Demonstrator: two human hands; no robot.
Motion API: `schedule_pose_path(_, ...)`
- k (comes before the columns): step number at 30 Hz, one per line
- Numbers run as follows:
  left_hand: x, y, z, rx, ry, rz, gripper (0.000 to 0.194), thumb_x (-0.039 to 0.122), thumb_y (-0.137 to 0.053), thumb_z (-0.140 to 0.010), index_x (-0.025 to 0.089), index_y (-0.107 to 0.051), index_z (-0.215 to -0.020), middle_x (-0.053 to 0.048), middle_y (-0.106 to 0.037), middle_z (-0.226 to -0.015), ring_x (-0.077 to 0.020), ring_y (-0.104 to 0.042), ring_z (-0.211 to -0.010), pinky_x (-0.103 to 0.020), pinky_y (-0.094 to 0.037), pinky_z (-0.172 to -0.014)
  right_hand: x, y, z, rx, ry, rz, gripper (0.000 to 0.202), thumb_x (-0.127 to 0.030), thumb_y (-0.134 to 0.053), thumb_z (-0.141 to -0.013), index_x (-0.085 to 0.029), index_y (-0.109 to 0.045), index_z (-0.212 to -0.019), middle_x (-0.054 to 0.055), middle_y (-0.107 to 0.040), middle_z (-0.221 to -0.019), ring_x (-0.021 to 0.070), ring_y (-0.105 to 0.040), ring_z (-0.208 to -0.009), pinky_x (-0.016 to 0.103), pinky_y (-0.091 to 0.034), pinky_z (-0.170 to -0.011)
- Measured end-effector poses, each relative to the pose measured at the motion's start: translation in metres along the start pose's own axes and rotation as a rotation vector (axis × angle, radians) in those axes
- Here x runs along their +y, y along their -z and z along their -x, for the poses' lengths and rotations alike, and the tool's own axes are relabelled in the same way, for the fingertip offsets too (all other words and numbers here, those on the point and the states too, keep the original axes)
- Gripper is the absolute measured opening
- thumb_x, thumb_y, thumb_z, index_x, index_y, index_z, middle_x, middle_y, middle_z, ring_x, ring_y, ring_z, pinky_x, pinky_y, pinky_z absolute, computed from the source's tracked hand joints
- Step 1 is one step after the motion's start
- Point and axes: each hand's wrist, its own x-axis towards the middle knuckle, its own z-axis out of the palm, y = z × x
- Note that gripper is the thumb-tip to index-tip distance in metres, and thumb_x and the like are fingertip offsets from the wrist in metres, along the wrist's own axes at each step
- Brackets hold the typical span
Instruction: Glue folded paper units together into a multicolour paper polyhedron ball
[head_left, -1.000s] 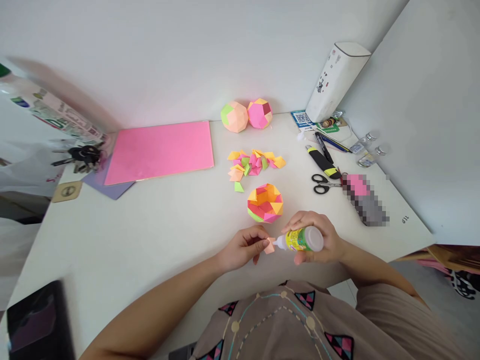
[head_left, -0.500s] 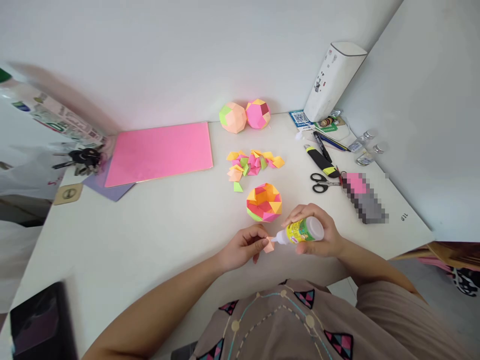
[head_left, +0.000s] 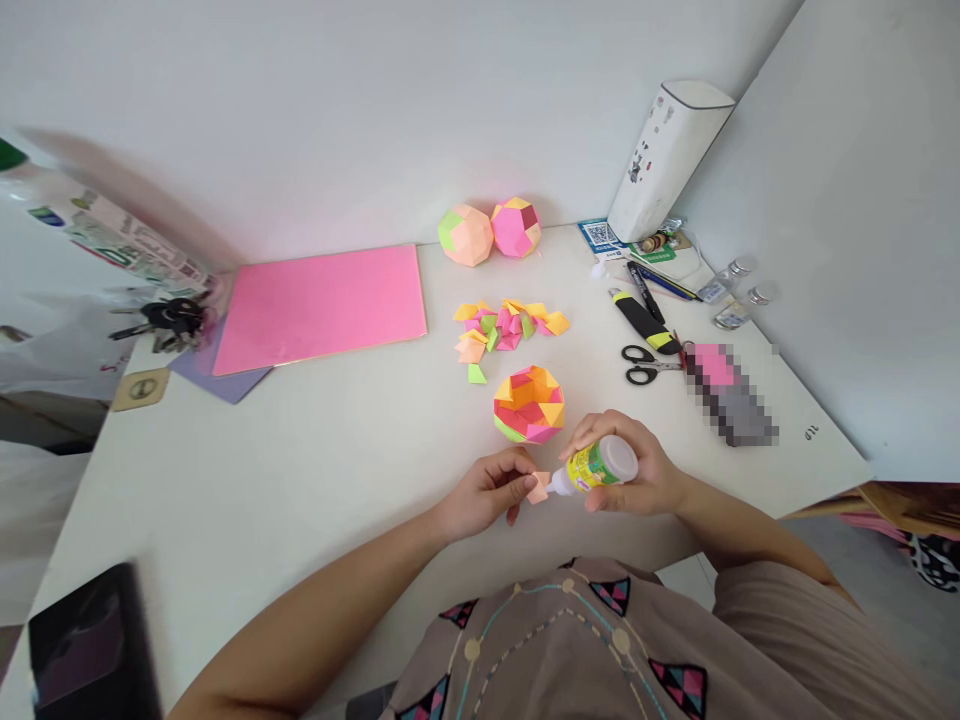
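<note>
My left hand (head_left: 496,488) pinches a small peach folded paper piece (head_left: 538,488) between thumb and fingers, near the table's front edge. In my right hand (head_left: 637,470) is a glue bottle (head_left: 592,467) with a yellow and green label, tilted so its nozzle meets the right side of the paper piece. Just beyond both hands sits a half-built paper ball (head_left: 517,434), open at the top, in orange, pink, yellow and green. Behind it lies a loose heap of folded paper pieces (head_left: 508,328) in similar colours.
Two finished paper balls (head_left: 465,236) rest against the wall. Pink paper sheets (head_left: 322,308) lie left. To the right are black-handled scissors (head_left: 640,365), a utility knife (head_left: 643,322), pens (head_left: 664,281) and a white box-like device (head_left: 667,160). A dark device (head_left: 86,650) lies front left.
The glue bottle has tipped a little and shifted slightly left and down, its nozzle sliding lower along the paper piece's edge. My left hand stays nearly still.
</note>
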Motion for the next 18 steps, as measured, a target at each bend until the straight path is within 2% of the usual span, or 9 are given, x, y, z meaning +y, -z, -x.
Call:
schedule_pose_path(9, 0.0040, -0.0011, 0.0006, 0.000, 0.030, -0.024, 0.033, 0.046, -0.061, -0.081, 0.013, -0.060, -0.078, 0.000, -0.053, -0.076, -0.0043, -0.046, -0.049, -0.019, -0.044, -0.044, -0.0034, 0.0010, -0.0027, 0.096, -0.009, -0.061, 0.035, -0.037, -0.076, -0.071, -0.021, -0.056, -0.095, 0.005, -0.064, -0.084, 0.0168, -0.058, -0.074, 0.031, -0.048, -0.065)
schedule_pose_path(18, 0.0039, 0.0001, 0.0005, 0.010, 0.009, 0.009, 0.031, 0.045, -0.061, -0.081, 0.014, -0.060, -0.078, 0.000, -0.053, -0.075, -0.0040, -0.046, -0.048, -0.019, -0.043, -0.042, -0.0009, 0.0012, -0.0015, 0.048, -0.061, -0.091, 0.035, -0.035, -0.077, -0.071, -0.020, -0.055, -0.095, 0.005, -0.062, -0.084, 0.0161, -0.058, -0.073, 0.031, -0.048, -0.065)
